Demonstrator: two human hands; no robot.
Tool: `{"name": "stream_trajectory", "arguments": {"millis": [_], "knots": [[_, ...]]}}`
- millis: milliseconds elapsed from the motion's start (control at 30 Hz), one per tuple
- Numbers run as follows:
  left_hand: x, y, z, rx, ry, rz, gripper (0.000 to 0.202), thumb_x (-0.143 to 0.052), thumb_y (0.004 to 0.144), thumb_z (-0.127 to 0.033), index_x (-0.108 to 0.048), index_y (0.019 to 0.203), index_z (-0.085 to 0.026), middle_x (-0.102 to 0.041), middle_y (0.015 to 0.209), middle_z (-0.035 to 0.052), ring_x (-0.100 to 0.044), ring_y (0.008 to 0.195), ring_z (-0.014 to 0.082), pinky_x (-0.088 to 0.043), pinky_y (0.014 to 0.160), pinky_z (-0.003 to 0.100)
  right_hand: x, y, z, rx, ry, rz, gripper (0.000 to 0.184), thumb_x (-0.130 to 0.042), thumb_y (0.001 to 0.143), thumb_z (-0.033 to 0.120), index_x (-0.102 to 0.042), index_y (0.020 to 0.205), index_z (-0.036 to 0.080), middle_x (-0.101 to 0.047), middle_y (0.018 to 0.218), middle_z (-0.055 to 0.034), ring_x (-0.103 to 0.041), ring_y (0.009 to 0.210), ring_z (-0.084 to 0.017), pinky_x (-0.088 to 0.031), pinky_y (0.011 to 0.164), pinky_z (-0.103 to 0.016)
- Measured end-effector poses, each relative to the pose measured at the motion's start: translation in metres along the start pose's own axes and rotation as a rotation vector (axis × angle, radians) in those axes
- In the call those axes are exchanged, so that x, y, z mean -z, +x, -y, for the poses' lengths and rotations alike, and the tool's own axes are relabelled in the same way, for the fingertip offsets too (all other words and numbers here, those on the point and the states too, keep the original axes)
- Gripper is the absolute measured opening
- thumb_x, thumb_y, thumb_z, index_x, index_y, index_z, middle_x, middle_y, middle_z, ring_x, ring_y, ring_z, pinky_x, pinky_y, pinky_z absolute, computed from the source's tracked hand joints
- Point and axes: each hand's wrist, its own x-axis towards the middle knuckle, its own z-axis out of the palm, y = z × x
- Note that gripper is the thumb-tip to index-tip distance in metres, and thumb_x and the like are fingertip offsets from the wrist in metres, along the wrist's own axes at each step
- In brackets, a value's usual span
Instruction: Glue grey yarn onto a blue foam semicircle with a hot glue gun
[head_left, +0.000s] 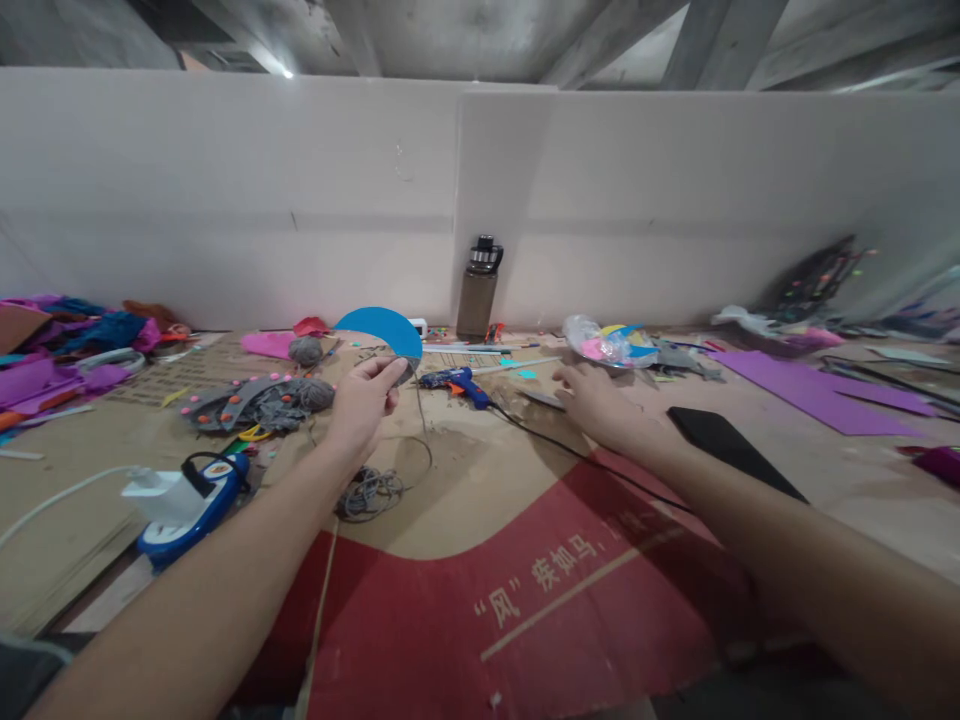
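Flat blue crescent-shaped sheet (382,330): pinched at its lower right tip by our left hand (369,400), above the red-and-brown printed cardboard (465,500); held only there, it could crease or slip.
Thin grey strand (421,410): hangs beside that pinch and curves towards the loose tangle of grey yarn (371,495); a quick pull might knot it.
Our right hand (589,390): extended just in front of the clear plastic packet of coloured pieces (607,345); we cannot tell whether its fingers grip anything.
Blue glue gun with orange trigger (461,380): lies between our hands; if hot, which we cannot see, its nozzle could burn us.
Thin black cord (555,443): runs from the gun to beneath our right forearm, where a sweep might drag it.
In the way: a flat black rectangular phone (727,450) beside our right forearm, and a blue-and-white power strip (199,515) beside our left.
Far side: a tall, dark translucent bottle (476,300) stands upright, easily toppled by overreaching.
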Motion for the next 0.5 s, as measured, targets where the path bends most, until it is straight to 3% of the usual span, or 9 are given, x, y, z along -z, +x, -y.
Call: {"name": "stream_trajectory", "arguments": {"millis": [67, 167, 367, 500], "knots": [[0.0, 0.0, 0.001, -0.003, 0.002, 0.014, 0.027, -0.073, 0.063, -0.037, -0.061, 0.074, -0.016, -0.045, 0.05, -0.0066, -0.035, 0.038, 0.0031, -0.017, 0.035, 0.017, 0.001, -0.016, -0.027, -0.011, -0.048, 0.098, 0.029, -0.046, 0.085, 0.024, -0.06, 0.107, 0.011, -0.06, 0.108, -0.0188, -0.054, 0.101, -0.028, -0.038, 0.086, -0.036], [-0.001, 0.0, 0.001, -0.003, -0.008, 0.029, 0.026, -0.073, 0.062, -0.036, -0.061, 0.074, -0.016, -0.048, 0.053, -0.0057, -0.037, 0.039, 0.0031, -0.017, 0.035, 0.017, -0.001, -0.031, -0.047, -0.027, -0.097, 0.225, 0.031, -0.047, 0.085, 0.029, -0.062, 0.108, 0.013, -0.061, 0.103, -0.0182, -0.057, 0.093, -0.028, -0.04, 0.081, -0.036], [0.001, 0.004, 0.003, -0.001, -0.025, 0.024, 0.026, -0.074, 0.061, -0.034, -0.06, 0.073, -0.016, -0.048, 0.053, -0.0057, -0.037, 0.038, 0.0027, -0.015, 0.034, 0.016, -0.009, -0.031, -0.058, 0.004, -0.093, 0.276, 0.036, -0.044, 0.087, 0.025, -0.057, 0.119, 0.015, -0.06, 0.104, -0.0187, -0.058, 0.093, -0.026, -0.04, 0.08, -0.036], [0.006, 0.011, 0.007, 0.005, -0.036, 0.006, 0.028, -0.074, 0.06, -0.035, -0.06, 0.075, -0.016, -0.044, 0.051, -0.0071, -0.036, 0.037, 0.0027, -0.014, 0.034, 0.016, -0.005, -0.033, -0.07, 0.051, -0.022, 0.232, 0.046, -0.051, 0.083, 0.022, -0.049, 0.126, 0.008, -0.057, 0.112, -0.0234, -0.054, 0.103, -0.028, -0.039, 0.087, -0.038]]}}
